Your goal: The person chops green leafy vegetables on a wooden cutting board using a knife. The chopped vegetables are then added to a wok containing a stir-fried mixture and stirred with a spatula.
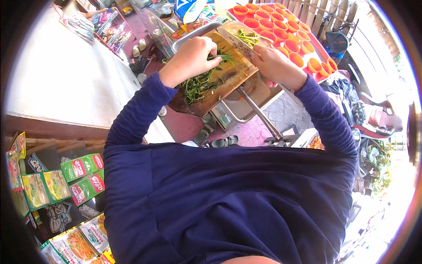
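A wooden cutting board (235, 74) lies tilted in view before me, over a metal tray. My left hand (197, 59) pinches a few green stems between thumb and fingers above the board. Under and beside that hand is a loose heap of leafy greens (197, 87). My right hand (275, 64) grips a kitchen knife (238, 44) with a patterned blade, which slants across the board's far part. Cut green stems (248, 38) lie beyond the blade, at the board's far end. The knife's handle is mostly hidden by my right hand.
A red tray (318, 49) with many orange cups stands at the far right. A metal basin (250, 92) sits beneath the board, near a metal bar (260, 114). Seasoning packets (46, 188) hang at lower left. Another person (77, 24) is at the upper left by a wire rack (115, 31).
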A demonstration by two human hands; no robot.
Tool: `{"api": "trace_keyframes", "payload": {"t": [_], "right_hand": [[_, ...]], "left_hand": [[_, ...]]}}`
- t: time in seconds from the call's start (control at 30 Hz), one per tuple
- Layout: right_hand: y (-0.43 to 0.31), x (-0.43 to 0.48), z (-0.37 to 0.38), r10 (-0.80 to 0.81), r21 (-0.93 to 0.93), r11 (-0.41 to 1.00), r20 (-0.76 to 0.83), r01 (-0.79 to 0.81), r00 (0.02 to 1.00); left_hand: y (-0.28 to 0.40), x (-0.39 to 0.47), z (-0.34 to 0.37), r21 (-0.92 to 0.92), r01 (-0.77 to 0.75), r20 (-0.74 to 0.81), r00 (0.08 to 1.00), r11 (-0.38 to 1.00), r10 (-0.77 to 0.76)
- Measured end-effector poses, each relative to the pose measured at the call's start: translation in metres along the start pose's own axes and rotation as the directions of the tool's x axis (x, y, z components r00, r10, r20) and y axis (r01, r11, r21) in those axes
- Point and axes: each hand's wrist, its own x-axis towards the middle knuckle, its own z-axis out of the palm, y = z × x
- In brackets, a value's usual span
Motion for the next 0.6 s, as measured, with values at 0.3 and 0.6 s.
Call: {"api": "trace_keyframes", "payload": {"t": [0.3, 0.6], "right_hand": [[0.007, 0.001, 0.006, 0.007, 0.033, 0.999, -0.017, -0.007, 1.000], [0.006, -0.002, 0.011, -0.023, -0.031, 0.999, -0.048, 0.022, 0.999]], "left_hand": [[-0.003, 0.002, 0.015, -0.156, -0.247, -0.188, 0.958, 0.956, 0.216], [0.000, 0.020, 0.023, -0.195, -0.167, -0.209, 0.970, 0.966, 0.125]]}}
